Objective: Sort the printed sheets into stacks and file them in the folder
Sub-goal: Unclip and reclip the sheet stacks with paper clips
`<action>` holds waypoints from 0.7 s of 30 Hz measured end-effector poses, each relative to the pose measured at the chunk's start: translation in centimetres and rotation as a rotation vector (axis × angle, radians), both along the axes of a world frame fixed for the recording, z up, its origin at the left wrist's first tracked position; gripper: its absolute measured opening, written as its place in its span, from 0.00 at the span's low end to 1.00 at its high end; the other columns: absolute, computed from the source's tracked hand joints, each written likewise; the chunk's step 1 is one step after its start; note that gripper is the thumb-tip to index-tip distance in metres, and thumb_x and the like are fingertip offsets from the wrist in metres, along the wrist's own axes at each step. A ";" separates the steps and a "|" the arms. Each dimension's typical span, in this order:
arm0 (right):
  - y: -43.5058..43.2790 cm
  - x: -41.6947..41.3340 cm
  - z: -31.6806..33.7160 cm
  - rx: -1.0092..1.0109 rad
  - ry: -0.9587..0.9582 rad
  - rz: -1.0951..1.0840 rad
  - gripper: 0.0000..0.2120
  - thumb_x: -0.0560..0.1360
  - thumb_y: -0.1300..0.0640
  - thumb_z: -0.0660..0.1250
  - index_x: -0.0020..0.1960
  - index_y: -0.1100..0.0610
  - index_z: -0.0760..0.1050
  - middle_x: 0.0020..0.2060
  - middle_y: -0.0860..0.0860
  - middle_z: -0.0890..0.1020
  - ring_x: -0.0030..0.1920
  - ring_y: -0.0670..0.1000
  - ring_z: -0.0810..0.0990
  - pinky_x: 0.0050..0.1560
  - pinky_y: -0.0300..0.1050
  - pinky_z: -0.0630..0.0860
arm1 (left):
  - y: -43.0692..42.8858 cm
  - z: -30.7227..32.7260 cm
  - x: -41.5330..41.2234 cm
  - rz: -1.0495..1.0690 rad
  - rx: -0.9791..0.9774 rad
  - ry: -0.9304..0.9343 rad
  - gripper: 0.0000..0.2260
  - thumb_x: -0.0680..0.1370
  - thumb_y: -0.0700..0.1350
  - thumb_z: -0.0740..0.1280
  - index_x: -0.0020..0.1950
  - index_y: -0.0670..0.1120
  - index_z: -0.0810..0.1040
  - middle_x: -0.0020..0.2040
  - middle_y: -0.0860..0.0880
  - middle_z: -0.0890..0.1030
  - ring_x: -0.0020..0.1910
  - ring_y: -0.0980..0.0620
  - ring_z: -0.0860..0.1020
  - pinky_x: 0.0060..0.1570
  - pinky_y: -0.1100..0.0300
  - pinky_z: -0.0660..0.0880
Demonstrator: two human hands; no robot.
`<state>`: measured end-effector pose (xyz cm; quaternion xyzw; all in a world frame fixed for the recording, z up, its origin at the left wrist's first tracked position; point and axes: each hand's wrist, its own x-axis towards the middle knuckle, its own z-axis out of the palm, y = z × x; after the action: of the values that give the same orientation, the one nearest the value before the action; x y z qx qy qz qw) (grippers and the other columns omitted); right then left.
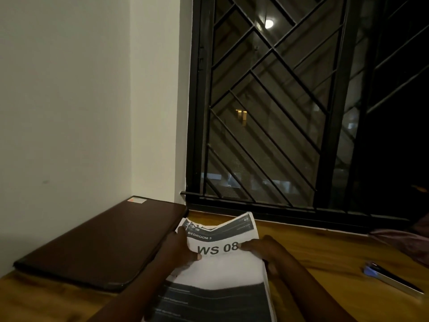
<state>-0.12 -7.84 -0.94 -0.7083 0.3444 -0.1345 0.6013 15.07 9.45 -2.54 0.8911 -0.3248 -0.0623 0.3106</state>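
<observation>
A stack of printed sheets [222,268] lies low in the middle of the wooden table; the top sheet reads "BEDROOM 3" and "WS 08". My left hand [178,249] grips the stack's left edge, thumb on the top sheet. My right hand [262,252] holds the right edge, fingers curled round the side and thumb on top. The far edge of the sheets curls upward. A dark brown closed folder [97,242] lies flat to the left of the sheets, against the wall.
The wooden table [325,249] runs along a barred black window [278,112]. A blue-tipped pen-like object [390,278] lies at the right. Dark cloth [408,238] sits at the far right edge. A white wall stands at the left.
</observation>
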 end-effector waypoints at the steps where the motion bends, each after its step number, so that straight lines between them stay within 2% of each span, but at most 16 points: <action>1: 0.0 -0.1 -0.1 0.040 -0.004 0.002 0.17 0.71 0.61 0.73 0.57 0.62 0.76 0.48 0.58 0.83 0.45 0.57 0.84 0.42 0.48 0.81 | 0.2 0.1 -0.1 0.000 -0.001 0.016 0.36 0.70 0.51 0.76 0.71 0.44 0.61 0.67 0.46 0.73 0.63 0.48 0.75 0.58 0.59 0.74; 2: 0.1 -0.3 -0.1 0.083 -0.007 0.011 0.16 0.71 0.61 0.73 0.57 0.62 0.76 0.49 0.59 0.83 0.46 0.58 0.83 0.44 0.50 0.81 | 0.2 -0.1 0.1 -0.005 -0.006 0.022 0.37 0.69 0.51 0.76 0.71 0.44 0.62 0.67 0.46 0.74 0.62 0.49 0.75 0.58 0.59 0.75; 5: 0.3 -0.2 -0.2 0.170 -0.033 0.046 0.10 0.72 0.64 0.71 0.52 0.62 0.77 0.46 0.60 0.84 0.46 0.60 0.83 0.42 0.51 0.80 | 0.5 -0.3 0.0 0.004 -0.012 0.042 0.36 0.69 0.52 0.76 0.71 0.45 0.62 0.66 0.47 0.75 0.61 0.49 0.76 0.60 0.57 0.75; 7: 0.9 0.2 -0.1 0.166 -0.015 0.039 0.10 0.72 0.64 0.71 0.53 0.62 0.77 0.49 0.60 0.83 0.49 0.61 0.82 0.49 0.55 0.80 | 0.5 -0.4 0.0 0.025 -0.010 0.040 0.35 0.70 0.51 0.76 0.71 0.44 0.62 0.67 0.47 0.75 0.63 0.49 0.75 0.62 0.58 0.73; 9: 1.2 0.6 -0.2 0.033 0.032 0.042 0.13 0.73 0.61 0.69 0.57 0.62 0.76 0.55 0.61 0.81 0.55 0.61 0.80 0.60 0.57 0.76 | 0.3 -0.4 -0.2 0.044 -0.003 0.026 0.34 0.71 0.51 0.75 0.71 0.44 0.62 0.70 0.47 0.72 0.68 0.49 0.71 0.64 0.59 0.70; 11: 1.4 0.5 -0.3 -0.112 0.074 0.031 0.16 0.74 0.61 0.68 0.60 0.64 0.76 0.59 0.61 0.79 0.59 0.61 0.78 0.63 0.53 0.74 | 0.0 -0.3 -0.4 0.051 -0.013 0.028 0.34 0.72 0.51 0.74 0.72 0.44 0.62 0.71 0.47 0.71 0.68 0.50 0.71 0.62 0.60 0.69; 13: 1.0 -0.2 -0.7 -0.124 0.084 -0.023 0.16 0.72 0.62 0.69 0.59 0.65 0.76 0.58 0.61 0.79 0.56 0.60 0.80 0.54 0.51 0.77 | 0.0 -0.2 -1.1 0.038 -0.050 0.020 0.30 0.74 0.51 0.72 0.71 0.44 0.62 0.69 0.49 0.72 0.60 0.53 0.75 0.53 0.65 0.68; 14: 0.7 -0.9 -0.9 -0.127 0.089 -0.038 0.13 0.72 0.62 0.70 0.56 0.64 0.77 0.57 0.60 0.80 0.51 0.58 0.81 0.47 0.49 0.78 | -0.2 0.0 -1.9 0.021 -0.081 0.020 0.29 0.75 0.51 0.71 0.71 0.44 0.63 0.67 0.51 0.72 0.57 0.55 0.76 0.50 0.66 0.66; 16: -0.6 -3.0 -1.1 -0.149 0.114 -0.042 0.06 0.74 0.61 0.70 0.49 0.59 0.76 0.54 0.58 0.80 0.40 0.51 0.78 0.35 0.40 0.74 | -0.8 -0.2 -3.1 -0.030 -0.119 0.025 0.30 0.75 0.55 0.70 0.71 0.46 0.63 0.68 0.51 0.70 0.61 0.52 0.73 0.49 0.65 0.67; 19: -4.0 -6.7 -0.1 -0.172 0.164 -0.079 0.06 0.73 0.59 0.71 0.45 0.57 0.74 0.47 0.55 0.80 0.40 0.50 0.78 0.36 0.41 0.72 | -3.0 -1.0 -5.4 -0.154 -0.233 0.124 0.30 0.74 0.53 0.72 0.70 0.47 0.64 0.65 0.49 0.74 0.56 0.54 0.75 0.45 0.67 0.73; 21: -5.9 -9.5 0.6 -0.227 0.241 -0.132 0.07 0.72 0.58 0.72 0.44 0.57 0.74 0.45 0.54 0.80 0.42 0.51 0.78 0.42 0.43 0.74 | -5.2 -1.4 -7.8 -0.248 -0.310 0.181 0.28 0.72 0.51 0.74 0.68 0.50 0.66 0.64 0.51 0.76 0.60 0.52 0.76 0.55 0.63 0.75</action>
<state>-9.60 -13.76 -0.29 -0.7584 0.4424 -0.1257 0.4619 7.28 4.29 -3.94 0.7768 -0.4084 -0.1288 0.4618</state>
